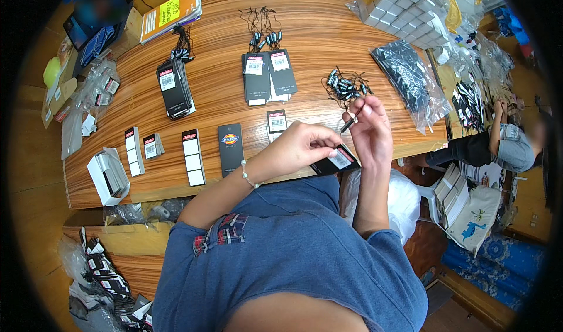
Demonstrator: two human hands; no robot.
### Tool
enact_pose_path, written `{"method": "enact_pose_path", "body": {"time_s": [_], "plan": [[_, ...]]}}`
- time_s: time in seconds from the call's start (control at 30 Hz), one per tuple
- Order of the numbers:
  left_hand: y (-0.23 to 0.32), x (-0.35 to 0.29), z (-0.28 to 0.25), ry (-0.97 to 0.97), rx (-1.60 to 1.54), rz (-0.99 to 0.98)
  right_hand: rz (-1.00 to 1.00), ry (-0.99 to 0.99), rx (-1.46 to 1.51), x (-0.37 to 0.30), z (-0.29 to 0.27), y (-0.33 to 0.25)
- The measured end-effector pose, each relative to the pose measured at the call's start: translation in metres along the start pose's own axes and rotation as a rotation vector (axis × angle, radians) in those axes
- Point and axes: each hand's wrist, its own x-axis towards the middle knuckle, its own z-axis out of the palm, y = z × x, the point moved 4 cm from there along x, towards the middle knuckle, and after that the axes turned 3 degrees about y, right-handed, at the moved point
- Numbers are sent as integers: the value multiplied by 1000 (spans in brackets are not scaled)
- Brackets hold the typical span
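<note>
My left hand (305, 146) is closed on a black hang tag (335, 163) with a white barcode sticker, near the table's front edge. My right hand (373, 126) pinches a black string seal (350, 122), its dark plastic end hanging just above the tag. I cannot tell whether the string passes through the tag. Just beyond lies a tangled pile of string seals (346, 84). A partly covered stack of stickered tags (277, 122) sits beside my left hand, and a plain-faced black tag (230, 149) lies further left.
Finished-looking strung tags stand in stacks at centre (271, 77) and left (174, 88). Sticker strips (192, 156) and a white box of cards (108, 176) line the front left. A plastic bag of black items (407, 83) lies right. Another person (516, 141) sits at far right.
</note>
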Motion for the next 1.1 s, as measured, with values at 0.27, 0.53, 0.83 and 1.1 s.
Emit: {"method": "enact_pose_path", "body": {"time_s": [0.27, 0.53, 0.83, 1.1], "plan": [[-10, -13, 2, -46, 92, -44, -64, 108, 192, 25, -25, -25], [9, -12, -38, 422, 24, 164, -117, -88, -72, 6, 12, -30], [22, -9, -49, 528, 73, 227, -212, -37, -635, -15, 45, 8], [20, -9, -50, 536, 86, 232, -492, 13, -912, -12, 50, 21]]}}
